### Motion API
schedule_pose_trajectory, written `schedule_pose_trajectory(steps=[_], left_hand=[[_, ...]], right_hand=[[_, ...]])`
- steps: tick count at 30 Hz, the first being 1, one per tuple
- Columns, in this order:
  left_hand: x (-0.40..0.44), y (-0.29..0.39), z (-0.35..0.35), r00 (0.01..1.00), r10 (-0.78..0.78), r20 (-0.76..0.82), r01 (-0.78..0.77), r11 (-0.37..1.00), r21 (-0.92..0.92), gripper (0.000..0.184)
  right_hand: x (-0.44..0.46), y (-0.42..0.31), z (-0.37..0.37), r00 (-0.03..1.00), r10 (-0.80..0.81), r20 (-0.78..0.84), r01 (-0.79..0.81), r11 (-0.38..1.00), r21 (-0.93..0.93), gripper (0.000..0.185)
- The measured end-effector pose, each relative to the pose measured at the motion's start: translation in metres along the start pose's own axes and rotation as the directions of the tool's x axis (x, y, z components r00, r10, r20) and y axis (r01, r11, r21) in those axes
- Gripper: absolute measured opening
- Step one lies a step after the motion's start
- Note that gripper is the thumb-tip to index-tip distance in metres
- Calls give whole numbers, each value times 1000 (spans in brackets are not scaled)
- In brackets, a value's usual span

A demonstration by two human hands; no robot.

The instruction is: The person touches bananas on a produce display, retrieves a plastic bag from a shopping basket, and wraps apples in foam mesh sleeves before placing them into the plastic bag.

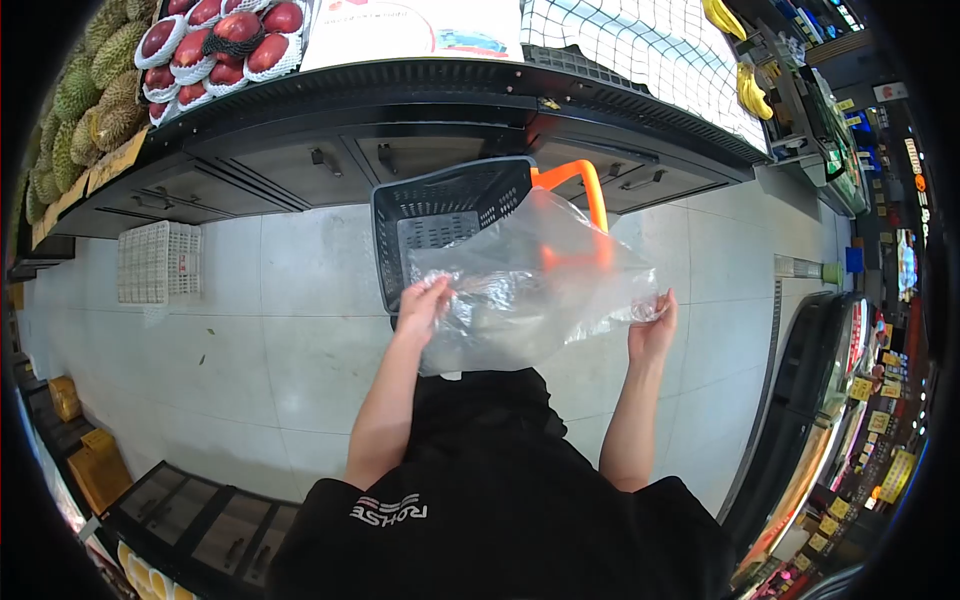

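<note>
A clear plastic bag (510, 325) is stretched out between my two hands in front of my body. My left hand (424, 306) pinches its left edge, and my right hand (656, 322) pinches its right edge. Below and beyond the bag is a dark grey shopping basket (388, 245) with an orange handle (590, 190). The bag covers part of the basket, and the lower part of the handle shows through the film. Inside the visible part of the basket I see only its slotted walls and base.
Ahead runs a fruit counter with drawers (290, 165), bearing net-wrapped red fruit (230, 45), durians (90, 100) and bananas (752, 92). A white crate (160, 262) stands on the tiled floor at left. A display case (810, 380) is at right, cabinets (200, 520) behind left.
</note>
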State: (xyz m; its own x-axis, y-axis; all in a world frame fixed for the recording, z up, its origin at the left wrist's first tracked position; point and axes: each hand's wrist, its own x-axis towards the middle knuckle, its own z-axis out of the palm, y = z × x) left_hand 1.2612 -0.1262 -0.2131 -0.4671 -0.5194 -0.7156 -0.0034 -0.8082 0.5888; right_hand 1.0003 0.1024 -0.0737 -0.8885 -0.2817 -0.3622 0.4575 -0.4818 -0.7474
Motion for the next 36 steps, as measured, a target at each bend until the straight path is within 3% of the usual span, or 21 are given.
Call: schedule_pose_trajectory(steps=[2, 3, 5, 6, 8, 9, 11, 12, 14, 16, 18, 19, 21, 24, 26, 28, 30, 31, 33, 34, 36], left_hand=[[-12, 35, -19, 973, 229, 37, -231, 971, 62, 14], [-20, 53, -28, 958, 287, 13, -287, 957, 47, 13], [-44, 80, -43, 933, 358, -38, -356, 933, 41, 13], [-59, 92, -48, 890, 450, -68, -448, 893, 43, 15], [-86, 106, -51, 823, 555, -123, -553, 831, 57, 17], [-99, 105, -48, 793, 592, -144, -580, 806, 116, 19], [-122, 94, -34, 763, 621, -181, -585, 782, 214, 21], [-132, 85, -23, 762, 617, -196, -569, 783, 253, 21], [-137, 57, -10, 724, 685, -84, -600, 684, 415, 20], [-153, 47, 14, 734, 676, -73, -547, 651, 526, 17], [-150, 34, 16, 765, 639, -82, -598, 752, 276, 13], [-152, 35, 5, 727, 686, -18, -609, 657, 445, 10], [-154, 36, -7, 749, 662, -30, -594, 691, 412, 11], [-164, 47, -22, 787, 617, -6, -556, 714, 426, 12], [-165, 45, -35, 794, 595, 127, -608, 774, 179, 11], [-173, 51, -57, 793, 584, 174, -609, 773, 179, 11], [-179, 57, -85, 878, 470, 93, -477, 874, 89, 15], [-180, 59, -102, 872, 479, 99, -488, 868, 92, 15], [-180, 69, -142, 843, 526, -112, -515, 850, 110, 20], [-184, 75, -164, 837, 538, -102, -528, 842, 112, 20], [-192, 87, -212, 751, 580, -315, -504, 812, 295, 21]], right_hand=[[8, 0, -34, 996, -76, 42, 84, 960, -269, 29], [13, 5, -50, 997, -59, 50, 70, 963, -261, 29], [22, 21, -71, 996, 73, 42, -30, 767, -641, 17], [20, 31, -66, 993, 98, 58, -39, 771, -636, 17], [3, 54, -35, 969, -74, 236, 247, 360, -900, 21], [-4, 60, -15, 956, -4, 294, 273, 382, -883, 25], [-13, 85, 19, 877, 110, 468, 293, 650, -701, 20], [-25, 94, 42, 828, 225, 513, 179, 761, -623, 18], [-58, 102, 93, 660, 403, 634, 184, 731, -657, 22], [-91, 107, 134, 365, 371, 854, 550, 654, -520, 40], [-123, 110, 161, 239, 483, 842, 630, 583, -513, 49], [-128, 120, 164, 185, 591, 785, 641, 532, -553, 46], [-138, 144, 159, 234, 521, 821, 573, 609, -549, 32], [-142, 160, 151, 282, 673, 684, 385, 573, -723, 30], [-145, 178, 143, 272, 682, 679, 343, 590, -731, 34], [-154, 191, 148, 323, 651, 687, 274, 630, -726, 35], [-166, 205, 159, 363, 613, 702, 331, 619, -712, 36], [-173, 211, 168, 401, 604, 689, 307, 621, -722, 35], [-184, 229, 183, 471, 534, 702, 339, 625, -703, 32], [-188, 239, 187, 470, 520, 713, 349, 632, -692, 32], [-194, 260, 193, 526, 518, 674, 443, 510, -738, 33]])
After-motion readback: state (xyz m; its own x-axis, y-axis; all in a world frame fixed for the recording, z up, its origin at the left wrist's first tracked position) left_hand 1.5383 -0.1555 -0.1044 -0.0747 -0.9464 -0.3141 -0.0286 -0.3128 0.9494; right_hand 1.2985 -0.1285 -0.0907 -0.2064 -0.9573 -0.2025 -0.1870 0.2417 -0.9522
